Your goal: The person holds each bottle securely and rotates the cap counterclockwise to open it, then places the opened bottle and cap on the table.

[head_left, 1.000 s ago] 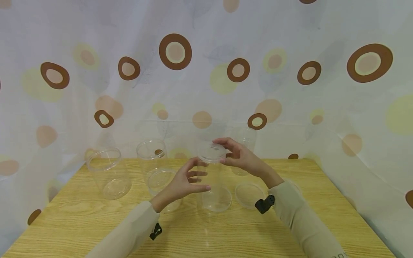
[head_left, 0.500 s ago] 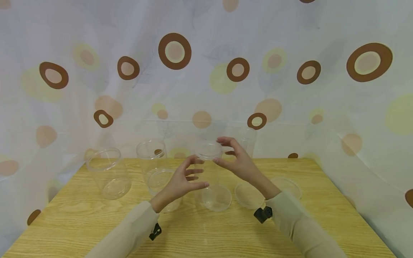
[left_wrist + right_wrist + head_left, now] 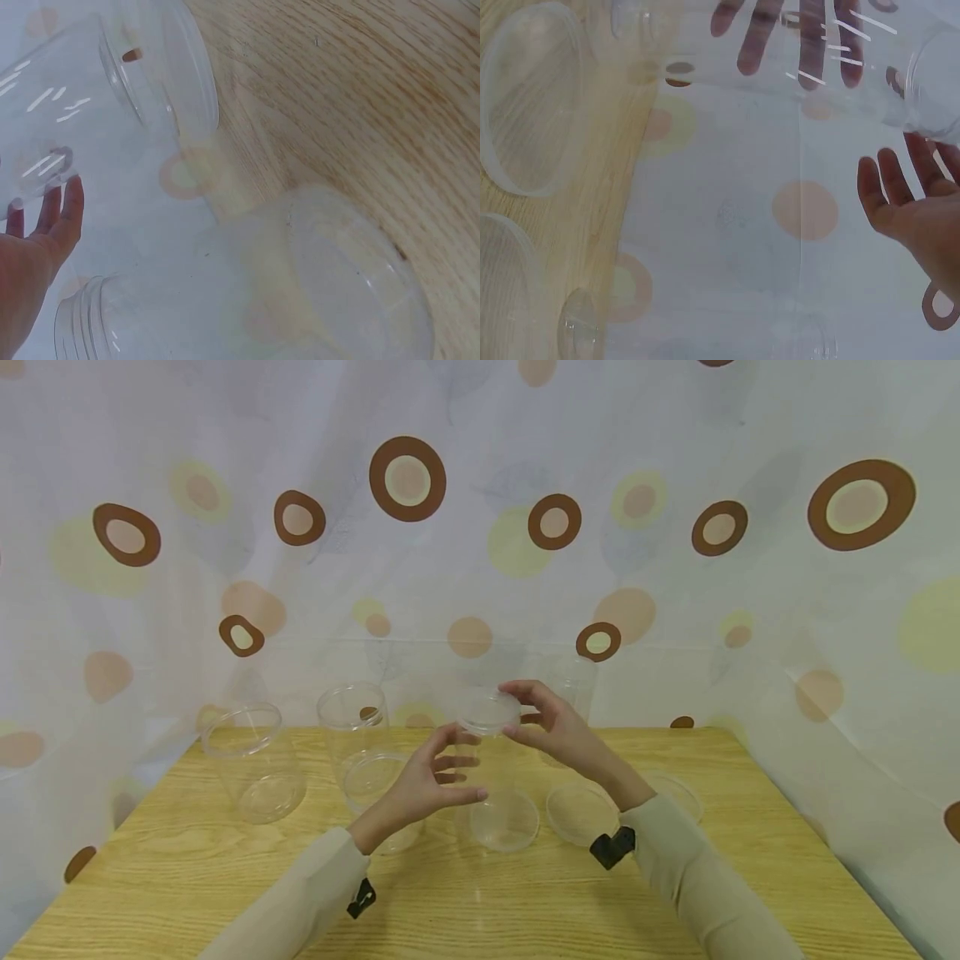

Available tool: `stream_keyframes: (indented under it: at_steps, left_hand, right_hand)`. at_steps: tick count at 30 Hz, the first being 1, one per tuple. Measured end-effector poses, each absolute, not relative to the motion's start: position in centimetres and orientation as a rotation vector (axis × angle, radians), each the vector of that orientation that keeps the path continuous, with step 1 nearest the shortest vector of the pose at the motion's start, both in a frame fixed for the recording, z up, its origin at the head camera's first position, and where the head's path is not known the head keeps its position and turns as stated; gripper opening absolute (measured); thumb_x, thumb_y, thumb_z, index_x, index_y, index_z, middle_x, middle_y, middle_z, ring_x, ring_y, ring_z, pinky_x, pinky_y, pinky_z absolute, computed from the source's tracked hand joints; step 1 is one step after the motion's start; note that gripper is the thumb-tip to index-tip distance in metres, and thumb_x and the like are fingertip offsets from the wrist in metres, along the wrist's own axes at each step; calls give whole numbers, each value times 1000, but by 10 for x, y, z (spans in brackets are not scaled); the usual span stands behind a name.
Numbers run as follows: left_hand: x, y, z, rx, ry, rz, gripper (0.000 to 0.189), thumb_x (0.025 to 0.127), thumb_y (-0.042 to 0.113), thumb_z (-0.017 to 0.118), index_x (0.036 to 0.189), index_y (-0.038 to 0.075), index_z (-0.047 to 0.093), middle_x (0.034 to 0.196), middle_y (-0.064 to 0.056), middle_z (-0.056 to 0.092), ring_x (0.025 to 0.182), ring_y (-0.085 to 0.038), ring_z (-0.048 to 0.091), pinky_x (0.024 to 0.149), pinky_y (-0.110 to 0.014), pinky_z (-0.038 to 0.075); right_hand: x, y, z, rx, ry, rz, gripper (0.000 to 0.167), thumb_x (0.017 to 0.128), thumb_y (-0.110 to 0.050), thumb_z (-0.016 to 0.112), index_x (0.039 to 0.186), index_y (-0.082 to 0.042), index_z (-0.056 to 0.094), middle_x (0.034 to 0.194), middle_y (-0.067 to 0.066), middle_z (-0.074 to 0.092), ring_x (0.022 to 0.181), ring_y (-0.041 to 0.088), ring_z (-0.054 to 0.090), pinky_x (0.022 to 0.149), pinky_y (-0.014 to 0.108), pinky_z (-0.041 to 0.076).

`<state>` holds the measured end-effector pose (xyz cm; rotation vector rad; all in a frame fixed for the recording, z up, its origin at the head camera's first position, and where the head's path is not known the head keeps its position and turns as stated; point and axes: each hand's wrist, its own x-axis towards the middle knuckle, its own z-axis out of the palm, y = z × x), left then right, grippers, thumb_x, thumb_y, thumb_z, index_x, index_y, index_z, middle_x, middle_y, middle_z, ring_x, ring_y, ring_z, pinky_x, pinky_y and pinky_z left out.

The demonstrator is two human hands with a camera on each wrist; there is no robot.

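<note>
A clear, colourless cylindrical jar is held roughly upright over the wooden table, about midway between its left and right edges. A round, see-through lid covers its top, nearly level; how tightly it fits cannot be told.

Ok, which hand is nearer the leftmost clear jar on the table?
Left. The left hand is to the right of the leftmost clear jar, around the held jar's body; the right hand is farther right, at its top.
</note>
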<state>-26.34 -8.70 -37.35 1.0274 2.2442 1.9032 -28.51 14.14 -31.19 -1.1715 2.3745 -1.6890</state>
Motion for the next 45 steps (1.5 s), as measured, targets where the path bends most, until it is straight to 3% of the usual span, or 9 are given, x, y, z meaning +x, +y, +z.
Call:
stream_keyframes:
  at_steps: [10, 20, 28, 38, 45]
  left_hand:
    - [-265, -88, -379, 1056, 2218, 1883, 69, 73, 10, 77, 129, 18, 37, 129, -8, 44, 112, -34, 54, 89, -48, 47]
    - [-249, -83, -363, 943, 2294, 1935, 74, 74, 0, 72, 135, 13, 33, 129, -15, 42, 114, -39, 51, 92, -51, 44]
    - [-261, -84, -379, 940, 2346, 1909, 76, 75, 9, 75, 136, 27, 33, 129, -6, 43, 114, -31, 53, 93, -47, 45]
    - [-263, -86, -381, 1047, 2264, 1897, 70, 73, 12, 77, 130, 20, 37, 129, -8, 44, 112, -30, 56, 88, -40, 49]
    - [-263, -87, -380, 1038, 2240, 1875, 70, 72, 5, 76, 128, 18, 37, 129, -7, 43, 113, -32, 55, 89, -47, 47]
  right_hand:
    - [-287, 153, -307, -1201, 2141, -1631, 56, 91, -15, 56, 140, -9, 29, 139, 10, 35, 113, 30, 49, 89, 32, 47]
    - [-273, 134, -313, -1096, 2532, -1763, 59, 84, -14, 66, 135, -13, 36, 135, 12, 43, 123, 26, 40, 97, 50, 36]
    - [-269, 127, -317, -1022, 2666, -1741, 59, 82, -15, 69, 133, -11, 38, 132, 9, 46, 120, 25, 43, 95, 52, 37]
    - [-280, 141, -312, -1148, 2284, -1686, 55, 88, -17, 62, 136, -11, 36, 134, 9, 40, 115, 24, 47, 92, 37, 45]
    - [-286, 149, -308, -1217, 2089, -1634, 58, 91, -15, 56, 141, -5, 28, 140, 12, 34, 117, 21, 46, 89, 32, 46]
